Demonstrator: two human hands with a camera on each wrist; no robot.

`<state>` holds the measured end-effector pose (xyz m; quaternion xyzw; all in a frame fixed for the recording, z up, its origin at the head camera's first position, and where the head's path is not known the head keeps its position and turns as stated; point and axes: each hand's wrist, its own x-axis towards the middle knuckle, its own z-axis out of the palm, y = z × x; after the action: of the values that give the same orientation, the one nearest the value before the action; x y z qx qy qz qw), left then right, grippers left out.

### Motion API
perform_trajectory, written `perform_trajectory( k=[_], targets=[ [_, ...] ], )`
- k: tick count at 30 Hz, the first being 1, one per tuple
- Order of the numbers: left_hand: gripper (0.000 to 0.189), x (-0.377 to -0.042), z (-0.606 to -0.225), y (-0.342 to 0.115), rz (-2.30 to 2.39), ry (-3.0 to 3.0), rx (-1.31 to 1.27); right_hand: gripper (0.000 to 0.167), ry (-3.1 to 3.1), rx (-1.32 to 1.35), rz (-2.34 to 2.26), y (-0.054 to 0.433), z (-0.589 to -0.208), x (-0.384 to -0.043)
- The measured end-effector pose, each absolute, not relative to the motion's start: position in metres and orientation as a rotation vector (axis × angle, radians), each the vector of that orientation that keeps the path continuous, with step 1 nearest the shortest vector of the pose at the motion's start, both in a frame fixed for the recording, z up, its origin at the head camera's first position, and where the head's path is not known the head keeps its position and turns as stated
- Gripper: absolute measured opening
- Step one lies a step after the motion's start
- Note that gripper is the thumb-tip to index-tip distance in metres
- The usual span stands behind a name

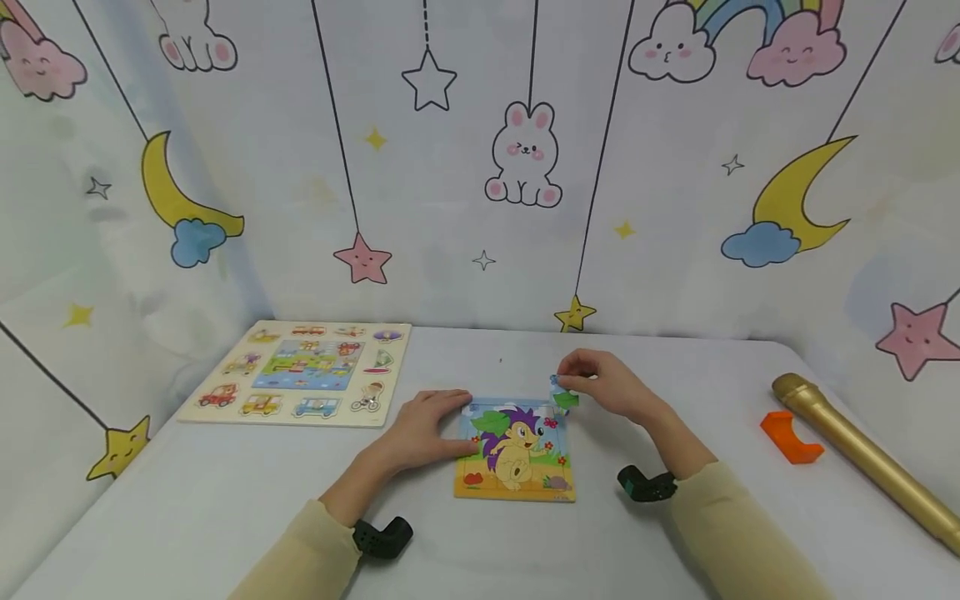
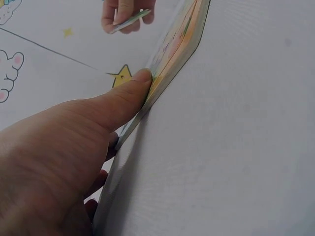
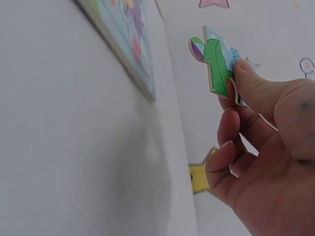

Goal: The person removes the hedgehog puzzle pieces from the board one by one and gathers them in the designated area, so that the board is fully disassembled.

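A square hedgehog puzzle [image 1: 517, 467] lies flat on the white table. My left hand [image 1: 423, 429] rests at its left side, the thumb [image 2: 133, 91] straight over the border and the other fingers by the upper left corner. Above the puzzle's upper right corner, my right hand [image 1: 603, 383] pinches a small puzzle piece [image 3: 216, 61] between thumb and fingers. Green leaf, light blue and a bit of purple show on this piece, which is raised off the table and tilted. In the left wrist view the piece [image 2: 130, 22] appears nearly edge-on.
A larger puzzle board [image 1: 225, 375] with vehicle pictures lies at the back left. On the right are an orange curved block [image 1: 791, 437] and a gold microphone-shaped stick [image 1: 862, 454]. A printed cloth backdrop [image 1: 450, 183] rises behind the table [image 1: 300, 467].
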<state>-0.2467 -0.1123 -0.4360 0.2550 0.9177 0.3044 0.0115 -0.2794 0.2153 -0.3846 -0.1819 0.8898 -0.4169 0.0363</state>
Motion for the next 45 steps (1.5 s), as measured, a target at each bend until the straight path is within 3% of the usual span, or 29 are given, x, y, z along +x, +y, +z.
perform_trajectory(
  k=[11,35,45],
  targets=[
    [0.079,-0.247,-0.434,-0.109,0.950,2.849,0.812,0.014,2.714,-0.429,-1.248,0.251,-0.405,-0.284],
    [0.079,-0.247,-0.438,-0.110,0.941,2.837,0.802,0.005,2.931,-0.513,-1.008,0.245,-0.419,-0.281],
    [0.079,-0.246,-0.436,-0.112,0.945,2.844,0.794,0.016,2.925,-0.440,-1.076,0.240,-0.413,-0.280]
  ],
)
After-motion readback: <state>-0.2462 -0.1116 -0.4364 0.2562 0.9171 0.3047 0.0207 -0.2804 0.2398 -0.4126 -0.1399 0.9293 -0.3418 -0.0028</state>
